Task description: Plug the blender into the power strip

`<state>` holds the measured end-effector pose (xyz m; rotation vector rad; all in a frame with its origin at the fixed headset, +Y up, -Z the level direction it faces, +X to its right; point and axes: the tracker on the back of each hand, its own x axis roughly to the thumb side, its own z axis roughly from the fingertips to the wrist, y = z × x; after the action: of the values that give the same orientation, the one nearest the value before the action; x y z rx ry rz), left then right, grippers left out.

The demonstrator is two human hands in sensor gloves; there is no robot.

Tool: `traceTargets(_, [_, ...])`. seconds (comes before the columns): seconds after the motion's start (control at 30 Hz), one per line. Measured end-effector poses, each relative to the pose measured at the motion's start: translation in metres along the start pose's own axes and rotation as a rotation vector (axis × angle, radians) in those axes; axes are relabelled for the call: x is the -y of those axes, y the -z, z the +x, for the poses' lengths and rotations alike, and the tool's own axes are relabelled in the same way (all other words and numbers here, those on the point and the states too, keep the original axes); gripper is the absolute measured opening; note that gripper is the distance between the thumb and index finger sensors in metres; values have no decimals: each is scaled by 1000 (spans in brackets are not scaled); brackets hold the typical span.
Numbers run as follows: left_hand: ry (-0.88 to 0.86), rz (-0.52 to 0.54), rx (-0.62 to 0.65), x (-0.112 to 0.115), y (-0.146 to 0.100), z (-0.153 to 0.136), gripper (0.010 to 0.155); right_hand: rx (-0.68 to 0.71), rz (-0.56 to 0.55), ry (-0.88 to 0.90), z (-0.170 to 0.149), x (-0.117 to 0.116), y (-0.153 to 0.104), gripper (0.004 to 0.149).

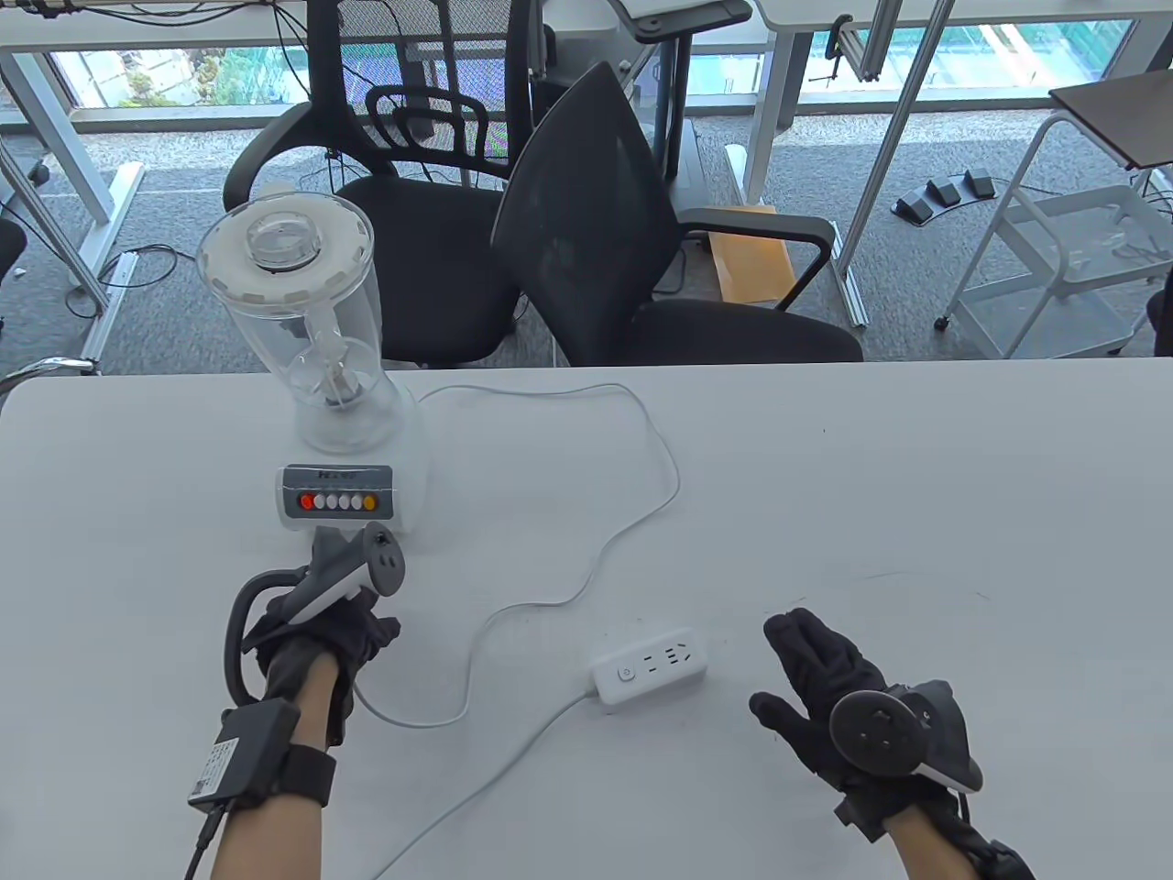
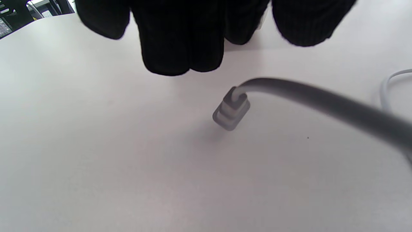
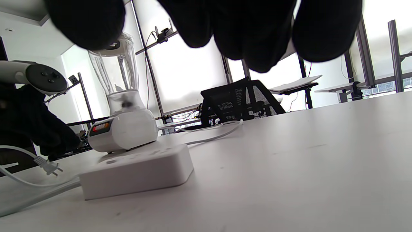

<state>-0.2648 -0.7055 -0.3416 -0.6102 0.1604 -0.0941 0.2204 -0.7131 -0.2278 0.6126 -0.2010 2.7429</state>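
Observation:
The blender (image 1: 321,385) stands at the table's left, also visible in the right wrist view (image 3: 124,125). Its white cord (image 1: 641,440) loops right and back toward my left hand (image 1: 321,632). The plug (image 2: 231,109) sits just under my left fingers (image 2: 180,38), which hang curled above it without touching. The right wrist view shows the plug (image 3: 48,166) with its prongs toward the power strip. The white power strip (image 1: 651,667) lies mid-table, sockets up. My right hand (image 1: 816,687) is open and empty to its right.
The power strip's own cable (image 1: 476,788) runs off the table's front edge. Two black office chairs (image 1: 641,275) stand behind the table's far edge. Bare white tabletop (image 1: 916,504) spreads to the right.

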Motion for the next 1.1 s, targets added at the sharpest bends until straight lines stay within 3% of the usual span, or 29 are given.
traceTargets(0.17, [-58, -45, -1, 7, 6, -11, 64, -3, 6, 0, 0, 0, 0, 81])
traceTargets(0.47, [-54, -154, -31, 24, 18, -10, 69, -7, 15, 5, -1, -1, 1, 81])
traceTargets(0.87, [-160, -6, 51, 8, 9, -1, 64, 0, 33, 3, 0, -5, 2, 81])
traceTargets(1.1, [-72, 101, 168, -6, -12, 37, 61, 47, 90, -52, 13, -20, 8, 82])
